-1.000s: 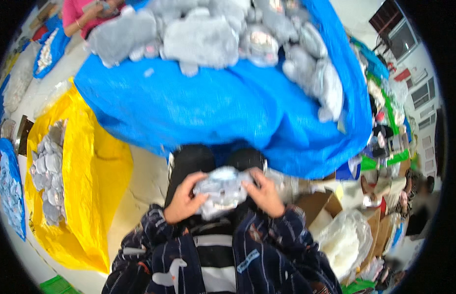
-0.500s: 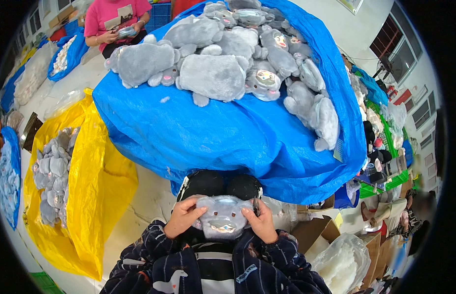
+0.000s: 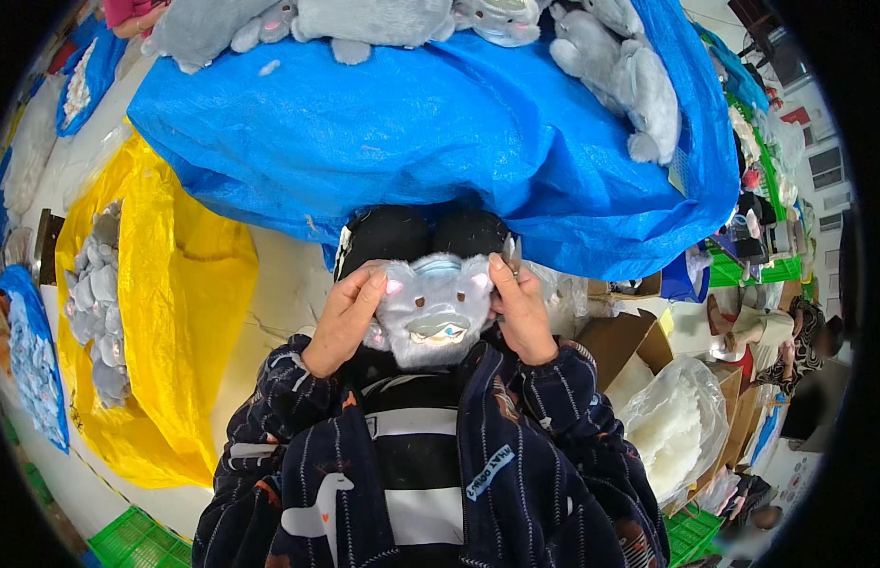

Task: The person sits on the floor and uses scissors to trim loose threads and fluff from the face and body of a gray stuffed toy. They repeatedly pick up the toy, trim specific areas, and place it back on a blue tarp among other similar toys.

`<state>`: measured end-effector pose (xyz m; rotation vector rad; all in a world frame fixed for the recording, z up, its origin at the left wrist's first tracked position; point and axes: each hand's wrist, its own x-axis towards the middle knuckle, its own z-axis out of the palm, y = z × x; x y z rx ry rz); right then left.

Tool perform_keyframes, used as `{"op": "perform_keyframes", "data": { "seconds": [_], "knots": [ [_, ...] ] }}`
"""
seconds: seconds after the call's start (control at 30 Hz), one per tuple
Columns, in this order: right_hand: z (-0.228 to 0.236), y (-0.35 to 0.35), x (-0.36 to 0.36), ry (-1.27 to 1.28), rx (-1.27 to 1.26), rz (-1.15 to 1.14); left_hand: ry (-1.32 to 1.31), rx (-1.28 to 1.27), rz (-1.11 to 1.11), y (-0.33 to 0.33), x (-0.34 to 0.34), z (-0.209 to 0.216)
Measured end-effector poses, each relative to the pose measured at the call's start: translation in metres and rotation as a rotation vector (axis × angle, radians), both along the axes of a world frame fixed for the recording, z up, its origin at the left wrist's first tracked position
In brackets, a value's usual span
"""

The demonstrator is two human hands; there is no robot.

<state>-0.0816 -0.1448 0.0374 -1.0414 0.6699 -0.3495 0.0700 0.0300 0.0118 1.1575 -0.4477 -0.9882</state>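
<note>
A grey plush animal piece (image 3: 431,305) with pink inner ears, brown eyes and a shiny patch on its muzzle is held face up over my lap. My left hand (image 3: 345,312) is closed on its left edge by the ear, thumb on top. On the opposite edge, my right hand (image 3: 525,310) pinches it by the other ear. A small metallic tool (image 3: 512,252) shows at my right fingers; its kind cannot be made out. Dark trousers (image 3: 388,239) show just beyond the plush.
A table draped in blue sheeting (image 3: 364,142) stands ahead, with grey plush toys (image 3: 364,21) along its far part. A yellow sack (image 3: 189,312) of grey plush pieces (image 3: 97,303) is at left. A cardboard box (image 3: 634,346) and a clear bag of white stuffing (image 3: 672,421) lie right.
My view has tilted down, so the table and the person in pink sit higher in the picture. My fingers now grip by the ears, and the plush shows more of its face.
</note>
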Motion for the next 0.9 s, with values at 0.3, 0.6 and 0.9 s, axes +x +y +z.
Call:
{"op": "perform_keyframes", "data": {
  "seconds": [0.3,0.6,0.9],
  "knots": [
    [0.05,0.015,0.005,-0.012,-1.056,0.112,-0.041,-0.024,-0.011,-0.003,0.003,0.0],
    [0.057,0.029,0.039,0.342,-1.587,0.29,0.159,-0.073,0.024,-0.008,0.002,-0.001],
    [0.04,0.003,-0.003,0.103,-1.11,0.198,-0.179,-0.06,0.065,-0.012,0.001,0.005]
  ]
}}
